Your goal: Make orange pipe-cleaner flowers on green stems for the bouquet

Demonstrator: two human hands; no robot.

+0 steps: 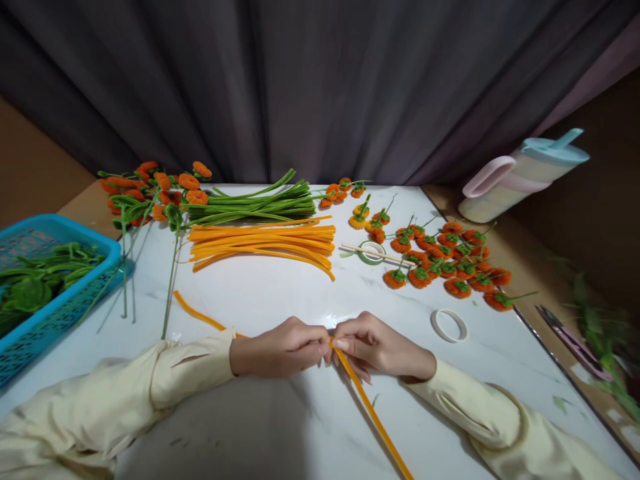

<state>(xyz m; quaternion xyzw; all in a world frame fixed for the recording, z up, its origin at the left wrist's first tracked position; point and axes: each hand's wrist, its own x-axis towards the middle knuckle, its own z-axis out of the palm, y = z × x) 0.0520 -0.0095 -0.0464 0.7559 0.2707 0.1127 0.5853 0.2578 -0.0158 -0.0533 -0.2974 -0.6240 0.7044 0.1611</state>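
Note:
An orange fuzzy strip runs between my two hands, which meet at the middle of the white table. My left hand is closed in a pinch on it, and one end sticks out behind the left wrist. My right hand pinches the strip beside the left fingertips, and its long end slants down to the bottom edge. Beyond the hands lies a bundle of orange strips, with a bundle of green strips behind it. Several orange flower heads are spread at the right.
A blue basket of green pieces stands at the left, near orange flowers on stems. White tape, green tape with a stick, scissors and a tumbler are at the right.

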